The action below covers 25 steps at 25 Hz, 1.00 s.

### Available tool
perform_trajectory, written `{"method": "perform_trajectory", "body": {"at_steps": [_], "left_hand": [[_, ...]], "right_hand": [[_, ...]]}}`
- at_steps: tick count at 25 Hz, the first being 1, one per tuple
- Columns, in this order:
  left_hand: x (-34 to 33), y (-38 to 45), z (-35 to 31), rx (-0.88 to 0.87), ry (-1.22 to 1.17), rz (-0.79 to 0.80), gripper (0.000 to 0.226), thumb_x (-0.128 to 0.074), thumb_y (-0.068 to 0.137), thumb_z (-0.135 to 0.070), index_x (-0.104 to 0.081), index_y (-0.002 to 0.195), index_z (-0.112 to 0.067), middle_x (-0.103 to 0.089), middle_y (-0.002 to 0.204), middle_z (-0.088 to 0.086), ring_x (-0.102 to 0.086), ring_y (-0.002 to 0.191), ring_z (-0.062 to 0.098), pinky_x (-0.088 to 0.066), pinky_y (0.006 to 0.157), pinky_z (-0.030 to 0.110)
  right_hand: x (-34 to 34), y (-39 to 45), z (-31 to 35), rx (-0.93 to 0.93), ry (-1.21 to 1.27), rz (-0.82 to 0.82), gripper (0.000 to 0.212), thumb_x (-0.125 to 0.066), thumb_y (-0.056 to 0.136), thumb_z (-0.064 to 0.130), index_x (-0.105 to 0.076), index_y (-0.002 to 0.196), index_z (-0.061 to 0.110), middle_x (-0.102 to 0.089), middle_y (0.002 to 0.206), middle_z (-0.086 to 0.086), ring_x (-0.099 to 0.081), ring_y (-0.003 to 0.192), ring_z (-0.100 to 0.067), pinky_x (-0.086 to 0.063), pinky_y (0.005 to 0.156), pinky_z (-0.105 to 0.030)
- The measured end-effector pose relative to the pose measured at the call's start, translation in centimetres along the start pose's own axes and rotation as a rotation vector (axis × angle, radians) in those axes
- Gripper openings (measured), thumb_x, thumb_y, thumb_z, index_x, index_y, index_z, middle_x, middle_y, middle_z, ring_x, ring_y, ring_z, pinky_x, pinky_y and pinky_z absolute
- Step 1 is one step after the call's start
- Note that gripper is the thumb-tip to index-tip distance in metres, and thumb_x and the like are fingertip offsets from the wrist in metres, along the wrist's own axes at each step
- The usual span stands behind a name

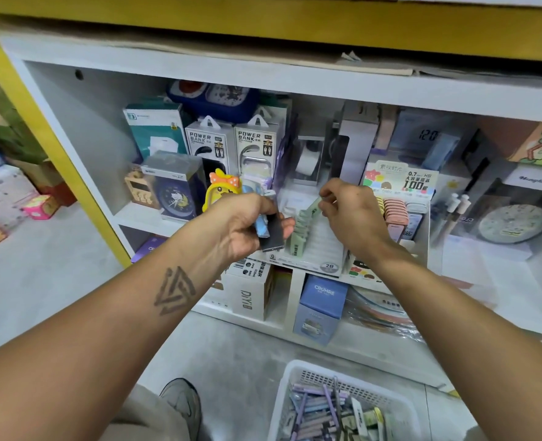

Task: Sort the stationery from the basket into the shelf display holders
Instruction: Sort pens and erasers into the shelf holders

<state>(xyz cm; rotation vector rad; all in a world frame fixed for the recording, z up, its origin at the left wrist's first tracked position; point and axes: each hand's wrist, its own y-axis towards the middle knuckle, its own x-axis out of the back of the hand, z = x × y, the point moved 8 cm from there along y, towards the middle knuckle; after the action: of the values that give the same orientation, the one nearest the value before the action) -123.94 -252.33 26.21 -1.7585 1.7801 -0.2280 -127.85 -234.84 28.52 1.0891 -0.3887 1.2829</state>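
Note:
My left hand (247, 227) grips a few small flat packs (271, 229), dark grey and light blue, in front of the shelf. My right hand (350, 211) pinches a pale green pack (313, 207) by its top end, above the white slotted display holder (322, 249) marked 2B. A row of pale green packs (299, 232) stands in the holder's left column. To the right, a second holder (419, 214) carries pink and yellow packs under a colourful header card. The white basket (298, 374) with pens and packs sits on the floor at the bottom right.
Power bank boxes (231, 144), clocks (175, 194) and a yellow duck toy (220, 189) crowd the shelf behind my left hand. Below are a DIY box (249, 296) and a blue CRUHRE box (322, 305). My shoe (182, 401) is left of the basket. Boxes stand at the far left.

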Motion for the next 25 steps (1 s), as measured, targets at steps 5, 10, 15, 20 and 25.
{"method": "perform_trajectory", "body": {"at_steps": [5,10,15,20,25], "left_hand": [[0.1,0.1,-0.1,0.013,0.016,0.014,0.013,-0.042,0.098,0.004,-0.054,0.102,0.001,-0.062,0.087,0.02,-0.066,0.069,0.027,-0.059,0.051,0.035],[0.3,-0.1,-0.1,0.01,0.026,0.028,0.017,-0.042,0.098,0.004,-0.054,0.109,0.004,-0.063,0.084,0.022,-0.066,0.069,0.027,-0.06,0.061,0.039],[0.5,-0.4,-0.2,-0.004,0.026,0.024,0.021,-0.044,0.096,0.006,-0.053,0.116,0.005,-0.063,0.088,0.023,-0.068,0.067,0.027,-0.06,0.059,0.041],[-0.1,-0.6,0.1,0.014,0.059,0.073,0.012,-0.046,0.097,0.005,-0.055,0.104,0.006,-0.069,0.071,0.019,-0.071,0.058,0.025,-0.06,0.061,0.04],[-1.6,-0.7,0.2,-0.022,0.084,0.139,0.019,-0.051,0.093,0.009,-0.061,0.108,0.004,-0.07,0.084,0.019,-0.072,0.07,0.026,-0.06,0.068,0.041]], "right_hand": [[-0.8,0.4,0.8,0.087,-0.08,0.004,0.003,-0.063,0.094,0.008,-0.065,0.096,0.006,-0.07,0.082,-0.012,-0.065,0.075,-0.03,-0.056,0.07,-0.043],[-0.9,0.5,1.3,0.116,-0.072,0.012,0.004,-0.063,0.094,0.007,-0.066,0.095,0.005,-0.07,0.08,-0.012,-0.065,0.074,-0.029,-0.055,0.069,-0.043],[-1.3,0.4,1.4,0.153,-0.133,0.076,0.01,-0.061,0.092,0.0,-0.07,0.093,0.003,-0.071,0.082,-0.014,-0.065,0.077,-0.033,-0.055,0.072,-0.043],[-2.8,0.2,1.3,0.092,-0.245,0.227,0.049,-0.052,0.088,-0.011,-0.067,0.129,0.011,-0.068,0.124,-0.012,-0.063,0.113,-0.03,-0.049,0.102,-0.035],[-0.9,0.0,1.3,-0.281,0.631,0.246,0.018,-0.065,0.096,0.024,-0.074,0.112,0.02,-0.076,0.092,0.0,-0.065,0.073,-0.013,-0.047,0.061,-0.025]]}}
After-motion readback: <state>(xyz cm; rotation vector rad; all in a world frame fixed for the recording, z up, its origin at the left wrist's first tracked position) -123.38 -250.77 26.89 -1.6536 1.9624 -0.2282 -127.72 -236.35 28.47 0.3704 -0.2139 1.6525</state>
